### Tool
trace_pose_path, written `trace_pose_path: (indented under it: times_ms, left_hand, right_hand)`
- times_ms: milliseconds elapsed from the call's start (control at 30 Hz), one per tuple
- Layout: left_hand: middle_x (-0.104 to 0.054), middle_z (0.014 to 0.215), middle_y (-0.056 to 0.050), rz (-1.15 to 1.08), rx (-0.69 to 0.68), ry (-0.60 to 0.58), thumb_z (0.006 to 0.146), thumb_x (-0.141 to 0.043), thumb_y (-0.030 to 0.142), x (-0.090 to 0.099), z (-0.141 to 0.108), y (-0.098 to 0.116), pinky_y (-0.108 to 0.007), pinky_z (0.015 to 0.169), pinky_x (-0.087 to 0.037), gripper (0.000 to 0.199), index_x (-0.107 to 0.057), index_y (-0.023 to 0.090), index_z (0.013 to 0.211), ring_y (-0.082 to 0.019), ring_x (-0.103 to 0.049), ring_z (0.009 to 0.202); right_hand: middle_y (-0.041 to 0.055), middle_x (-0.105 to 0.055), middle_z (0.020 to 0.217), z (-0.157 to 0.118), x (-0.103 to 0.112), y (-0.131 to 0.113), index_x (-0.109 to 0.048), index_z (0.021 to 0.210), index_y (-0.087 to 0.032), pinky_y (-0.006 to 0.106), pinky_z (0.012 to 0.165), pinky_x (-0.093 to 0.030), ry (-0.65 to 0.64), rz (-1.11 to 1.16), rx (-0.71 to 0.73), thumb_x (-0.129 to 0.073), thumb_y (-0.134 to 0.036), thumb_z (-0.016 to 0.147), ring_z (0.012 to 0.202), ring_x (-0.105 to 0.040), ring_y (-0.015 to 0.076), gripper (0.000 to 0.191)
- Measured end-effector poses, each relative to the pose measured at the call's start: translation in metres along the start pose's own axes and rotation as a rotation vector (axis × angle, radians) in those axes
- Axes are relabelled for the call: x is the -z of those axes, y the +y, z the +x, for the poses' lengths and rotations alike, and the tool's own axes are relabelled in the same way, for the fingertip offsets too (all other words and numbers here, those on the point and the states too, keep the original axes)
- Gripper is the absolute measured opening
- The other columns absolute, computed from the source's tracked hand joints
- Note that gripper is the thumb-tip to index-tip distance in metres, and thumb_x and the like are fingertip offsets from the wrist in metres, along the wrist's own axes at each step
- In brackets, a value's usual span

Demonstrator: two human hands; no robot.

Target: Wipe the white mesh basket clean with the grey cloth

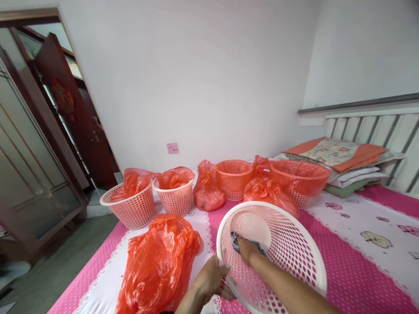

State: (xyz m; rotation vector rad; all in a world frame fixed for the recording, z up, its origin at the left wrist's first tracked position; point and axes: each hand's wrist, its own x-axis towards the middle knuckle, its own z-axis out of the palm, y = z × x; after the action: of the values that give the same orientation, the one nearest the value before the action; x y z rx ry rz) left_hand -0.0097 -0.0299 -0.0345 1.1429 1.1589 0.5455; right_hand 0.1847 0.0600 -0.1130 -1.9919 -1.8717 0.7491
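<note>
A large white plastic basket with a lattice wall tilts toward me on the bed. Its left rim is gripped by my left hand, thumb inside and fingers beneath. Deep inside the basket, my right hand presses a dark patterned cloth against the inner wall near the base. The fingers of that hand are partly hidden by the cloth. Left of the basket lies a crumpled pile of red plastic bags.
Along the wall stand two white baskets with red bags inside. Two more baskets are lined with red bags, and knotted, filled red bags sit beside them. Folded bedding is stacked at the right by the radiator.
</note>
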Motion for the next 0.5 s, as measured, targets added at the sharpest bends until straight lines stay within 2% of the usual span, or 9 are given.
trace_pose_path:
  times_ms: [67,133,267,400,500]
  left_hand:
    - [-0.076,0.068,-0.004,0.008,-0.003,0.009,0.095,-0.059,0.035,0.000,0.000,0.000,-0.035,0.056,-0.059,0.020,-0.050,0.019,0.105,-0.019,-0.071,0.049]
    - [-0.077,0.069,-0.004,0.015,-0.005,0.015,0.095,-0.058,0.035,0.000,0.000,0.000,-0.036,0.058,-0.060,0.021,-0.050,0.020,0.106,-0.019,-0.072,0.050]
    - [-0.075,0.068,-0.002,0.028,-0.022,0.022,0.093,-0.062,0.039,0.001,0.001,-0.001,-0.037,0.062,-0.061,0.025,-0.051,0.020,0.105,-0.020,-0.073,0.054]
    - [-0.072,0.066,-0.001,0.043,-0.043,0.061,0.092,-0.062,0.046,0.003,0.000,0.001,-0.039,0.063,-0.061,0.027,-0.052,0.022,0.099,-0.021,-0.072,0.053]
    - [-0.069,0.062,0.001,0.057,-0.057,0.100,0.092,-0.060,0.049,0.005,0.000,0.004,-0.038,0.060,-0.059,0.028,-0.051,0.023,0.096,-0.020,-0.069,0.049]
  right_hand:
    - [0.0099,-0.072,0.120,-0.002,0.007,-0.005,-0.068,0.117,-0.017,0.046,0.100,-0.052,-0.035,0.040,-0.017,-0.072,-0.035,0.094,0.111,-0.068,0.0253,0.029]
    - [0.0049,-0.073,0.106,-0.006,0.013,-0.012,-0.069,0.108,-0.017,0.042,0.090,-0.056,-0.072,0.075,-0.044,-0.070,-0.039,0.096,0.097,-0.070,0.0213,0.025]
    - [0.0008,-0.067,0.076,-0.030,0.023,-0.025,-0.069,0.089,-0.014,0.031,0.070,-0.051,-0.139,0.163,-0.072,-0.068,-0.013,0.085,0.075,-0.067,0.0200,0.004]
    - [-0.0001,-0.069,0.077,-0.078,0.034,-0.043,-0.069,0.094,-0.017,0.025,0.067,-0.045,-0.165,0.285,0.006,-0.056,-0.005,0.075,0.075,-0.067,0.0180,0.025]
    - [-0.0009,-0.074,0.086,-0.122,0.043,-0.055,-0.070,0.094,-0.020,0.022,0.071,-0.044,-0.182,0.380,0.170,-0.052,-0.005,0.068,0.084,-0.068,0.0180,0.035]
